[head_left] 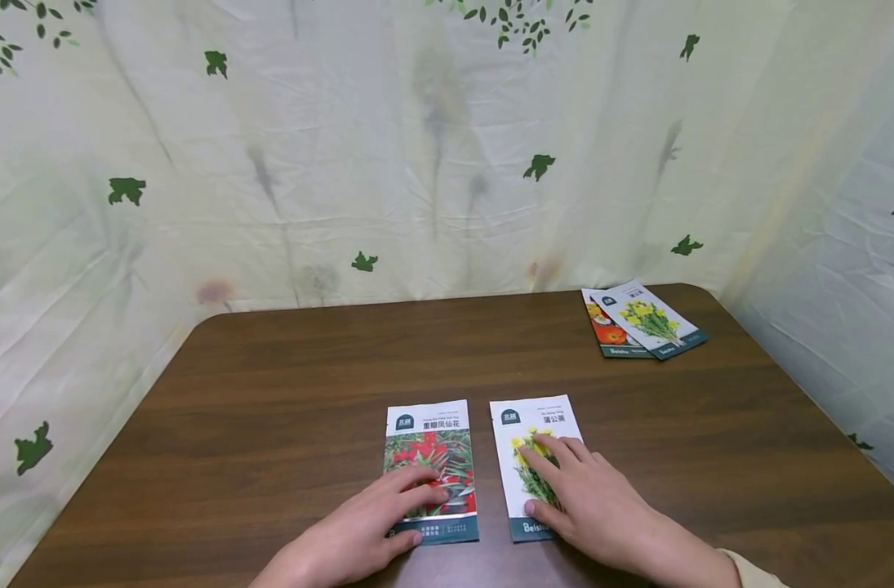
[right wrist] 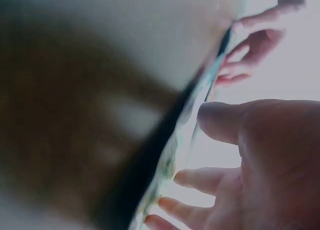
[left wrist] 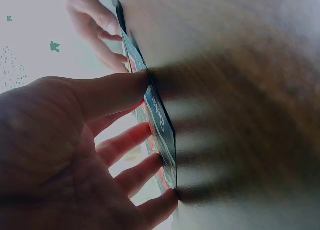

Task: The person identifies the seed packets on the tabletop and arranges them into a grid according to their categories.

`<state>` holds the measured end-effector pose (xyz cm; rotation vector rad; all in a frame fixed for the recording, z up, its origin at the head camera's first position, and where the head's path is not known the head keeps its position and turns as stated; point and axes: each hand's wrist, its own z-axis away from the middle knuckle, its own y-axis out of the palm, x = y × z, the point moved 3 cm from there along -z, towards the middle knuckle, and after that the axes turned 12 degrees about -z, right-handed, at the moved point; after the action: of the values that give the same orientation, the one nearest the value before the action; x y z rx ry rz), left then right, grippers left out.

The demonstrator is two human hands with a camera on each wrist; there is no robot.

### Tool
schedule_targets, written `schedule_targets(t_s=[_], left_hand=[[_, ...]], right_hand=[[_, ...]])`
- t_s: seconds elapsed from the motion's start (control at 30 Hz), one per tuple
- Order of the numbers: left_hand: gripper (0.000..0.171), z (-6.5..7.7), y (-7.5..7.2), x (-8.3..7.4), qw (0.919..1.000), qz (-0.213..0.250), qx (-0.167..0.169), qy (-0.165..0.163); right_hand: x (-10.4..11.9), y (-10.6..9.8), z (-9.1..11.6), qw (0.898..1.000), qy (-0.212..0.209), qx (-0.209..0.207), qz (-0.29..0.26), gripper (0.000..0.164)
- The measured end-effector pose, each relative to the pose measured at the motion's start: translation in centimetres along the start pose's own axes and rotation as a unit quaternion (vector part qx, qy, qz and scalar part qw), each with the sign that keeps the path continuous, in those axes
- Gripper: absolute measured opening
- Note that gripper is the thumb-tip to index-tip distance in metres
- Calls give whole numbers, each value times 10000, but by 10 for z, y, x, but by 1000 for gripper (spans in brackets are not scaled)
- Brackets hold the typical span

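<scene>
Two seed packets lie flat, side by side, with a narrow gap between them. The left seed packet (head_left: 432,453) shows red flowers and a teal bottom band; my left hand (head_left: 373,518) rests on its lower part, fingers spread and slightly bent. On the right, a white seed packet (head_left: 511,457) pictures yellow dandelions, and my right hand (head_left: 601,502) lies over its right side, thumb near the bottom band. In the left wrist view, the fingertips touch the red-flower packet (left wrist: 162,122). The right wrist view shows the dandelion packet (right wrist: 172,155) blurred and edge-on beside the fingers.
At the table's back right, another dandelion seed packet (head_left: 652,318) overlaps a packet with orange flowers (head_left: 607,331). Below them is a dark brown wooden table (head_left: 307,367). A pale curtain (head_left: 329,163) with green leaf prints hangs behind and along the sides.
</scene>
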<state>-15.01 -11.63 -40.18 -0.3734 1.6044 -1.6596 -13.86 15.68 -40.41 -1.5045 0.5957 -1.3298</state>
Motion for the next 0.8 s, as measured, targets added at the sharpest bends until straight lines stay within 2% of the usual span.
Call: schedule_targets(t_s=[0.13,0.33,0.57,0.8], left_hand=[[43,-1,1,0,9999,58,87,-48],[43,0,0,0,10000,16,-1,44],[44,0,0,0,9999,-76,-94,117],[44,0,-1,-1,10000,-36,-11,49]], right_hand=[[-3,-9,-3,9994,-28,-326,-81,68],[-13,-24,-9,9963,-197,-745,-380,62],[-29,-38,-14,9915,-496,-1017,-643,61],[-41,-46,-19,9864,-749,-1085,-978,59]])
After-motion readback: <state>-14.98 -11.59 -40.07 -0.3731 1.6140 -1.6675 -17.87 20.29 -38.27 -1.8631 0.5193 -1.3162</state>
